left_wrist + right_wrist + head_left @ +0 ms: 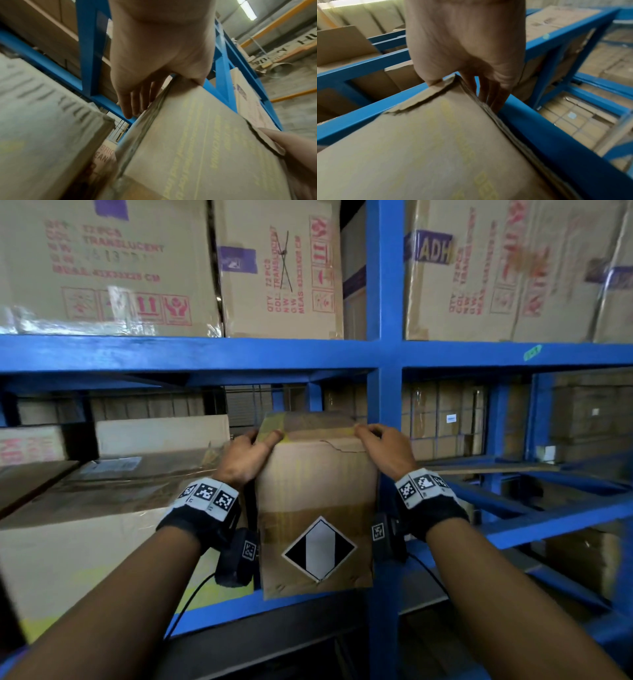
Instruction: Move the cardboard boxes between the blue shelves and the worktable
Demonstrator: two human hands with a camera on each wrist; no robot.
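Note:
A narrow, upright cardboard box (315,484) with a black-and-white diamond label stands at the front edge of the middle blue shelf (301,599), tight against the blue upright (382,392). My left hand (258,441) grips its top left corner, thumb on the front and fingers down the left side. My right hand (375,440) grips the top right corner, where the cardboard is torn. In the left wrist view my left hand (137,97) clasps the box (197,142). In the right wrist view my right hand's fingers (489,94) slip between the box (428,148) and the upright.
A large box (85,529) sits close on the left of the narrow one. Big printed cartons (102,268) fill the shelf above. Right of the upright, the bay shows bare blue rails (534,508) and more boxes behind a wire grid.

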